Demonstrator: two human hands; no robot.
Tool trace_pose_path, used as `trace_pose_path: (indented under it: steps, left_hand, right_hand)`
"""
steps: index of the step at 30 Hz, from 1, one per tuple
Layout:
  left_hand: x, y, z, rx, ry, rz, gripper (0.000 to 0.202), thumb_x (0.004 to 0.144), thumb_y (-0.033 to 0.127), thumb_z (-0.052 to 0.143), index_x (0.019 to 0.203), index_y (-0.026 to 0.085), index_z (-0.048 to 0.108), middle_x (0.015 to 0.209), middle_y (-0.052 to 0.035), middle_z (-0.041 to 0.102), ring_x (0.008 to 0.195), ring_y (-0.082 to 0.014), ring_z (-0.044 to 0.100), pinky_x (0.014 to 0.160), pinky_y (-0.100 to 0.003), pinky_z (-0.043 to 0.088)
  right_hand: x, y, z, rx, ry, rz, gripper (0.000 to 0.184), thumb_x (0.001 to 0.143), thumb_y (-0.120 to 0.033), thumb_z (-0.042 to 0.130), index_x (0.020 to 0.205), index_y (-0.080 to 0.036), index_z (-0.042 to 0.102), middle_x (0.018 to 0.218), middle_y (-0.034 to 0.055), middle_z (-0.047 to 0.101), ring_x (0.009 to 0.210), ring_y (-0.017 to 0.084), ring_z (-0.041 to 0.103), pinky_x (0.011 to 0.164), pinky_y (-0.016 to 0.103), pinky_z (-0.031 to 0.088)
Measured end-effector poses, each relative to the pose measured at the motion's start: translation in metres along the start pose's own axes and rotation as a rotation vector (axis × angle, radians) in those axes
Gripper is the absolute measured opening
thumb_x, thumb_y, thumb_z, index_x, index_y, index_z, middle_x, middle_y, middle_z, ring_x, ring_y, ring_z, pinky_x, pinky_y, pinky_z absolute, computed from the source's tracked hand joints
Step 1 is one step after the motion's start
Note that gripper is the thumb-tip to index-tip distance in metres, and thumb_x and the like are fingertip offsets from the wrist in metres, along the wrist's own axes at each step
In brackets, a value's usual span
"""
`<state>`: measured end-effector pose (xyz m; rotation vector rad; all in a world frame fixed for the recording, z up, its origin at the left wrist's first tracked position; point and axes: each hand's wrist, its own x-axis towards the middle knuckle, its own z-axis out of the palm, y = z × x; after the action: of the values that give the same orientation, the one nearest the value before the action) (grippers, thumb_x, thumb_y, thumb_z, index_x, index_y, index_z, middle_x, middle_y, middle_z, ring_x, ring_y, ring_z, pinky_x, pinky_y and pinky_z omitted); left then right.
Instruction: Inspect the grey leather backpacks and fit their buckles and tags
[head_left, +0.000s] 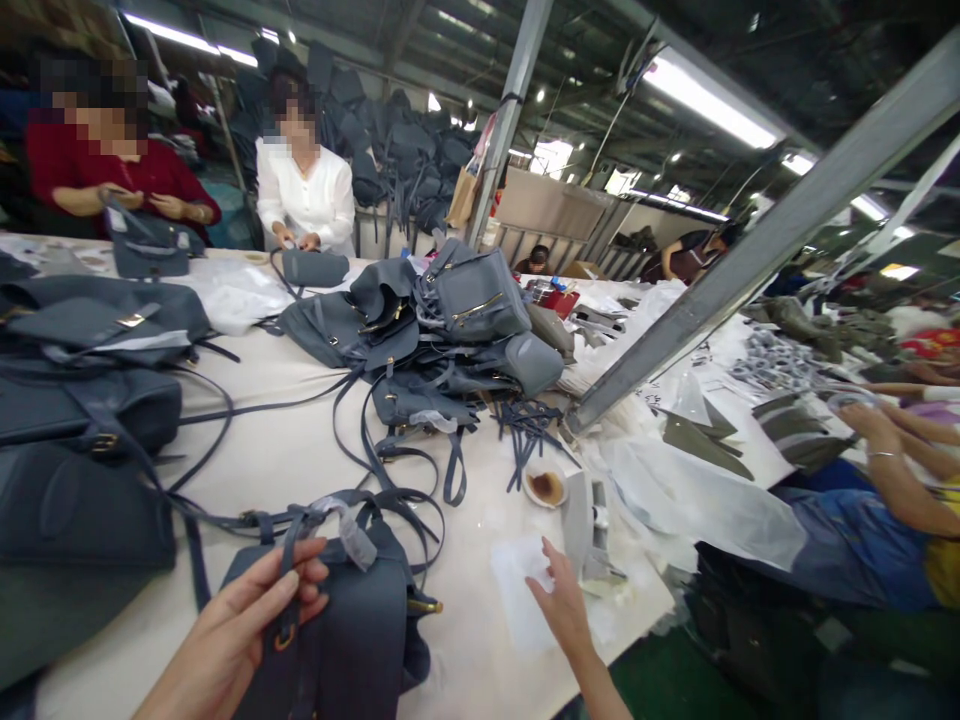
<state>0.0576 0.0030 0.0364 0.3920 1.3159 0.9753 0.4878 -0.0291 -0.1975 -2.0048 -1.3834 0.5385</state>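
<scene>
At the near edge of the white counter [277, 450], the left hand [240, 625] grips a strap [291, 545] of a slate-grey leather backpack [337, 625] lying there, while the open right hand [562, 600] stretches forward, fingertips [550, 565] resting on a white sheet [517, 600].

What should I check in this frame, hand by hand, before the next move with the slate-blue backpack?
Left hand gripping the backpack by its strap: ok, the fingers are closed around it.
Right hand in contact with the white sheet: cannot tell, the fingertips are close over it.
Small white dish of brown residue clear of the right hand: ok, it sits apart, upright on the table.
Backpack's straps free of neighbouring straps: not ok, they lie looped and crossed.
Strap hardware secure: cannot tell, the fingers and angle hide it.
</scene>
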Motion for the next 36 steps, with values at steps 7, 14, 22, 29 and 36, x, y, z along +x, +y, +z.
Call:
trace_pose_path:
  steps: [7, 14, 22, 29, 36]
  left_hand:
    - [-0.002, 0.003, 0.004, -0.021, 0.041, -0.051, 0.066, 0.039, 0.034, 0.089, 0.099, 0.012, 0.073, 0.086, -0.0114, 0.075, 0.077, -0.0235, 0.068, 0.065, -0.023, 0.056]
    - [0.003, -0.002, -0.005, -0.007, -0.012, -0.051, 0.054, 0.051, 0.033, 0.087, 0.098, 0.013, 0.074, 0.088, -0.0103, 0.075, 0.081, -0.0231, 0.069, 0.070, -0.023, 0.058]
    - [0.006, -0.004, -0.007, -0.043, -0.029, -0.036, 0.049, 0.049, 0.031, 0.089, 0.093, 0.015, 0.075, 0.095, -0.0093, 0.075, 0.081, -0.0222, 0.069, 0.073, -0.023, 0.059]
    - [0.001, -0.001, -0.009, -0.103, -0.096, -0.064, 0.043, 0.058, 0.030, 0.085, 0.096, 0.012, 0.074, 0.113, -0.0135, 0.070, 0.106, -0.0287, 0.064, 0.084, -0.027, 0.057]
    - [0.000, 0.000, -0.012, -0.124, -0.212, -0.004, 0.026, 0.068, 0.026, 0.079, 0.091, 0.014, 0.075, 0.110, -0.0119, 0.070, 0.111, -0.0258, 0.060, 0.093, -0.032, 0.052]
  right_hand:
    - [0.009, -0.005, -0.008, 0.149, -0.030, 0.162, 0.057, 0.065, -0.038, 0.054, 0.118, -0.016, 0.056, 0.088, 0.0045, 0.065, 0.069, 0.020, 0.061, 0.071, 0.034, 0.051]
    - [0.006, -0.019, -0.009, 0.296, -0.222, 0.326, 0.019, 0.058, -0.038, 0.059, 0.056, -0.024, 0.045, 0.051, -0.0067, 0.043, 0.052, 0.016, 0.047, 0.050, 0.028, 0.042]
    - [-0.001, -0.037, -0.022, 0.686, -0.434, 0.486, 0.034, 0.059, -0.049, 0.065, 0.078, -0.021, 0.061, 0.075, 0.0037, 0.068, 0.075, 0.023, 0.066, 0.076, 0.038, 0.051]
    - [-0.008, -0.052, -0.036, 0.886, -0.423, 0.522, 0.032, 0.057, -0.044, 0.065, 0.077, -0.019, 0.067, 0.080, 0.0087, 0.074, 0.083, 0.028, 0.067, 0.081, 0.042, 0.048]
    - [-0.004, -0.077, -0.038, 0.770, -0.362, 0.506, 0.026, 0.054, -0.038, 0.077, 0.069, -0.022, 0.064, 0.063, -0.0013, 0.065, 0.065, 0.019, 0.060, 0.063, 0.031, 0.046]
